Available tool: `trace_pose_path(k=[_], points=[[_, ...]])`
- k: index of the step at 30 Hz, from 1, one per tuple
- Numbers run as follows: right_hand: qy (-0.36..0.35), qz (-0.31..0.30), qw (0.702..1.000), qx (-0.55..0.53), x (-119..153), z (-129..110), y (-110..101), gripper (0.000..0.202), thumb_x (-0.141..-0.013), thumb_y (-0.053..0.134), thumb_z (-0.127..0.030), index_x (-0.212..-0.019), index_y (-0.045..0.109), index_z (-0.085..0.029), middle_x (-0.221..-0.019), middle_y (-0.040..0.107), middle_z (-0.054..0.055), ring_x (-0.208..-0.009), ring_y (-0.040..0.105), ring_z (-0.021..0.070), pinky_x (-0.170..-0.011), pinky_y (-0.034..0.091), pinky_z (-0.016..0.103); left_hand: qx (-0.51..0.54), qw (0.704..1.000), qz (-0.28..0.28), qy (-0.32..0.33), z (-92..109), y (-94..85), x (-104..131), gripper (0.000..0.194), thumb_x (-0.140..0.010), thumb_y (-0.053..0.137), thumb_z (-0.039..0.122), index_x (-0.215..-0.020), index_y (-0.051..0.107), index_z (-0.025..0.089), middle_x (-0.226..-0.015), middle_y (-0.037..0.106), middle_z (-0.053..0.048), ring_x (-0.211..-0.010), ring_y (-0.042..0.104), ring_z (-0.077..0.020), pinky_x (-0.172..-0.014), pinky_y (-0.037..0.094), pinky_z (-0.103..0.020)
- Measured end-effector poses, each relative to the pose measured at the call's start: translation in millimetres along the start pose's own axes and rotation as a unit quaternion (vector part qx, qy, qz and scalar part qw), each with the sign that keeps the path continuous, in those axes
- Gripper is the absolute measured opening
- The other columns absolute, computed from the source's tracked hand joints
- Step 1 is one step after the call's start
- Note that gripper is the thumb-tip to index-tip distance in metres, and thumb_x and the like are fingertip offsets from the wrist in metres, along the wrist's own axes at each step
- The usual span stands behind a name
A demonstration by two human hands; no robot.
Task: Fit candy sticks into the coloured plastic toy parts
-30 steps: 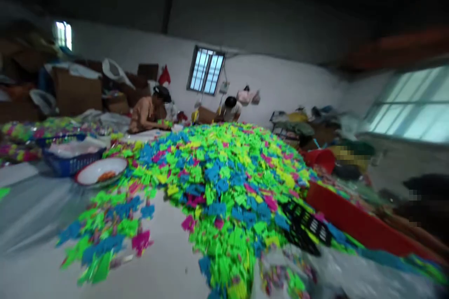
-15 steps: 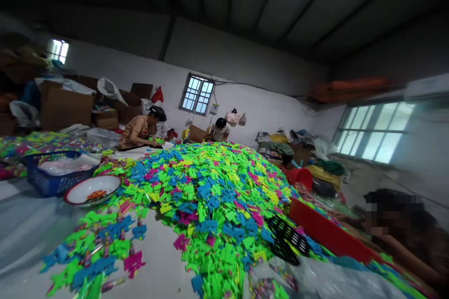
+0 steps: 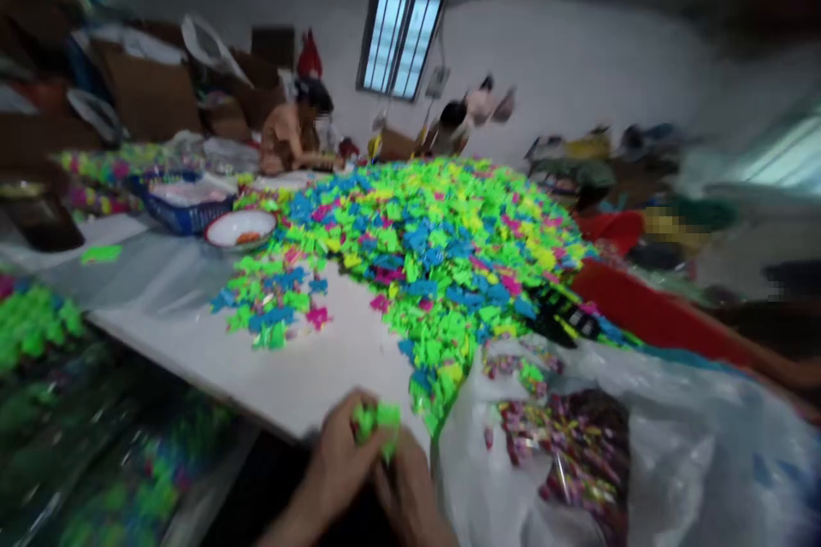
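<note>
— Two hands are seen at the near table edge: the left hand (image 3: pixel 337 466) and the right hand (image 3: pixel 410 491), pressed together around a small green plastic piece (image 3: pixel 377 423).

— Is the piece clenched?

— It is grasped between the fingertips of both hands; through the blur it cannot be told which hand bears more of it. The piece is held just above the white table (image 3: pixel 301 363), at its front edge, and its long axis appears to run roughly left to right, though that is judged loosely.

— What is found just beside the hands?

— To the right, a clear plastic bag (image 3: pixel 641 444) holding small multicoloured items is spread out, closer to the right hand. Straight ahead and slightly right, the tail of the big heap of coloured pieces (image 3: pixel 436 248) is reached, so the stock lies forward of the grip, nearer the right hand than the left.

— And farther off?

— A white bowl (image 3: pixel 240 229) and a blue basket (image 3: pixel 183 209) are set at the far left; a red tray (image 3: pixel 647 316) is laid along the heap's right side. Beyond the heap, two other people are seated by the wall.
</note>
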State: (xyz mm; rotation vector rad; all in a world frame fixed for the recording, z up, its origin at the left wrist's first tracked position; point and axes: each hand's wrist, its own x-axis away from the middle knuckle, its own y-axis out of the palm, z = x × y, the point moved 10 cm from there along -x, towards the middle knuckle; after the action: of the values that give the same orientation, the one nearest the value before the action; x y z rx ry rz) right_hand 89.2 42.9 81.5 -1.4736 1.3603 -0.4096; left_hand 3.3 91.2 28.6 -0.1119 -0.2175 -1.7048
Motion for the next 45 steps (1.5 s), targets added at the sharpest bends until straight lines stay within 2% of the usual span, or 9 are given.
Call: trace_pose_path(k=[3, 5, 10, 17, 26, 32, 37, 41, 45], points=[[0.065, 0.034, 0.995, -0.061, -25, 36, 7, 0.02, -0.088, 0.046, -0.02, -0.1, 0.062, -0.023, -0.084, 0.068, 0.008, -0.075, 0.065, 0.0245, -0.067, 0.054, 0.038, 0.141, 0.982, 0.124, -0.006, 4, -33.4, -18, 0.034, -0.05, 0.076, 0.036, -0.073, 0.056, 0.021, -0.061, 0.056, 0.005, -0.058, 0.055, -0.0148, -0.058, 0.045, -0.028], [0.091, 0.049, 0.989, -0.104, -40, 54, 4, 0.021, -0.091, 0.044, -0.026, -0.101, 0.061, -0.019, -0.088, 0.068, 0.009, -0.077, 0.064, 0.0211, -0.071, 0.052, 0.035, 0.188, 0.971, 0.143, -0.034, -2, -37.4, -32, 0.042, -0.045, 0.079, 0.033, -0.075, 0.054, 0.018, -0.06, 0.059, 0.003, -0.056, 0.057, -0.0138, -0.057, 0.045, -0.026], [0.084, 0.054, 0.991, -0.087, -41, 69, -10, 0.016, -0.09, 0.049, -0.026, -0.097, 0.061, -0.019, -0.087, 0.068, 0.007, -0.081, 0.063, 0.0202, -0.074, 0.048, 0.033, 0.185, 0.973, 0.117, -0.076, -19, -8.7, -48, 0.048, -0.041, 0.083, 0.03, -0.077, 0.055, 0.016, -0.058, 0.059, 0.004, -0.051, 0.056, -0.0114, -0.052, 0.047, -0.024], [0.185, 0.109, 0.97, -0.117, -2, 106, -21, 0.014, -0.09, 0.05, -0.025, -0.099, 0.059, -0.019, -0.09, 0.068, 0.006, -0.079, 0.063, 0.0169, -0.072, 0.049, 0.029, 0.091, 0.99, 0.043, -0.103, -43, 31.7, -61, 0.041, -0.052, 0.077, 0.033, -0.083, 0.058, 0.016, -0.06, 0.059, 0.003, -0.052, 0.058, -0.0126, -0.053, 0.048, -0.026], [0.22, 0.103, 0.962, -0.127, 4, 116, -19, 0.014, -0.09, 0.051, -0.027, -0.097, 0.06, -0.019, -0.087, 0.07, 0.005, -0.076, 0.064, 0.0158, -0.067, 0.05, 0.026, -0.098, 0.994, 0.035, -0.014, -19, 41.8, -62, 0.016, -0.06, 0.066, 0.023, -0.074, 0.059, 0.017, -0.061, 0.056, 0.005, -0.054, 0.049, -0.0085, -0.053, 0.041, -0.02], [0.236, 0.084, 0.963, -0.097, 4, 113, -13, 0.014, -0.09, 0.05, -0.028, -0.095, 0.059, -0.019, -0.082, 0.069, 0.004, -0.067, 0.063, 0.0145, -0.062, 0.048, 0.025, -0.116, 0.993, 0.032, 0.021, -22, 36.5, -62, 0.013, -0.063, 0.065, 0.022, -0.074, 0.058, 0.018, -0.061, 0.058, 0.006, -0.053, 0.049, -0.0084, -0.052, 0.041, -0.02], [0.209, 0.074, 0.973, -0.059, 5, 100, -3, 0.016, -0.092, 0.045, -0.028, -0.094, 0.058, -0.018, -0.079, 0.067, 0.005, -0.067, 0.063, 0.0152, -0.061, 0.047, 0.025, -0.136, 0.99, -0.016, 0.032, -29, 35.8, -62, 0.011, -0.064, 0.066, 0.021, -0.071, 0.059, 0.018, -0.061, 0.059, 0.005, -0.056, 0.052, -0.0089, -0.055, 0.042, -0.02], [0.196, 0.066, 0.978, -0.007, 2, 89, 1, 0.02, -0.092, 0.043, -0.029, -0.094, 0.059, -0.017, -0.08, 0.066, 0.008, -0.07, 0.062, 0.0178, -0.062, 0.047, 0.028, -0.118, 0.993, 0.005, 0.026, -30, 28.4, -61, 0.011, -0.064, 0.065, 0.024, -0.072, 0.058, 0.019, -0.061, 0.057, 0.006, -0.057, 0.051, -0.0092, -0.055, 0.042, -0.02], [0.271, 0.049, 0.951, -0.137, 8, 107, 14, 0.019, -0.089, 0.047, -0.033, -0.089, 0.058, -0.018, -0.071, 0.063, 0.004, -0.059, 0.059, 0.0147, -0.056, 0.046, 0.026, -0.086, 0.995, -0.049, -0.005, -38, 29.2, -62, 0.014, -0.063, 0.065, 0.026, -0.072, 0.057, 0.019, -0.059, 0.055, 0.005, -0.055, 0.049, -0.0094, -0.053, 0.041, -0.02]])
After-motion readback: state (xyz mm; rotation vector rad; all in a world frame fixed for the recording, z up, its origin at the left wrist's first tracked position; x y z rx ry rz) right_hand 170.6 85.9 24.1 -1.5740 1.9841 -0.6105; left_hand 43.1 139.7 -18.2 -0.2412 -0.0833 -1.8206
